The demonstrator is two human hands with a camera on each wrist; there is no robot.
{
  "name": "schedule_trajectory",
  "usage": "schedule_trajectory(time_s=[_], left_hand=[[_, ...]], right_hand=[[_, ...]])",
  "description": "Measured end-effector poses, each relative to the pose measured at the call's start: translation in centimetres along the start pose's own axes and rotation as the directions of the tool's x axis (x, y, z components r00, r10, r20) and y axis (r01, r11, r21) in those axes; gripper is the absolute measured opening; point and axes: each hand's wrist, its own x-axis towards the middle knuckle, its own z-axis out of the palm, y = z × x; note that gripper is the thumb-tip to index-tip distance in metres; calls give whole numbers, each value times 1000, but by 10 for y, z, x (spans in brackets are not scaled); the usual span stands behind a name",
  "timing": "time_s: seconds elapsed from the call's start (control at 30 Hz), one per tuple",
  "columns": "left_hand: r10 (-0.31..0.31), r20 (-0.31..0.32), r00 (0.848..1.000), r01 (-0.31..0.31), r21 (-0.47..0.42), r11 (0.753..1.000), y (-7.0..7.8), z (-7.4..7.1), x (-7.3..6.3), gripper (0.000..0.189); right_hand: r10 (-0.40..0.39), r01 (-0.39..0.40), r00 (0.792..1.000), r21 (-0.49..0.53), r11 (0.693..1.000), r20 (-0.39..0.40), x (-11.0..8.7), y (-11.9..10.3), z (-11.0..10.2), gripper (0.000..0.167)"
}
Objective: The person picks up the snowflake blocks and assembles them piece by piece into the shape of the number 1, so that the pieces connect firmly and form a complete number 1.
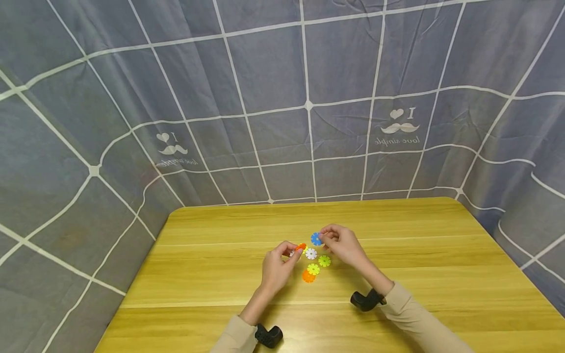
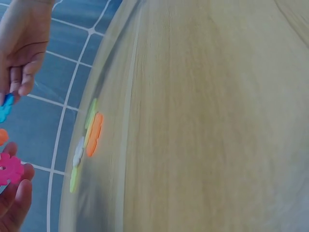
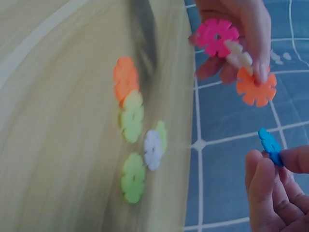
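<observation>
My left hand (image 1: 295,252) pinches a small joined cluster of snowflake discs: a pink one (image 3: 216,36), a cream one (image 3: 239,54) and an orange one (image 3: 256,88). My right hand (image 1: 324,239) pinches a single blue disc (image 1: 316,239) a short way to the right of that cluster, above the wooden table (image 1: 212,274). Between and just below the hands several loose discs lie flat: white (image 1: 311,253), green (image 1: 324,261), yellow-green (image 1: 313,269) and orange (image 1: 308,276). In the right wrist view the blue disc (image 3: 270,146) sits apart from the orange disc.
A grey-blue checked cloth (image 1: 282,98) hangs behind and around the table. Black wrist cameras (image 1: 366,300) sit on both forearms. The table's far edge (image 1: 309,202) runs just below the cloth.
</observation>
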Motion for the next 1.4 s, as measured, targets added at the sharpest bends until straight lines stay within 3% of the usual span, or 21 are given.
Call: schedule_trajectory(time_s=[0.5, 0.77, 1.13, 1.4], left_hand=[[33, 22, 999, -33, 18, 999, 3, 1, -2, 17], [91, -31, 995, -89, 48, 995, 2, 4, -3, 14], [226, -148, 963, -219, 62, 974, 6, 7, -7, 9], [260, -161, 952, -246, 104, 964, 7, 14, -8, 13]], right_hand=[[-30, 29, 999, 58, 998, 12, -3, -16, 9, 19], [-17, 16, 1000, 65, 998, 16, -5, -19, 13, 21], [-45, 49, 998, 90, 995, -50, -10, -22, 18, 14], [-22, 28, 998, 96, 995, -59, -12, -18, 19, 12]])
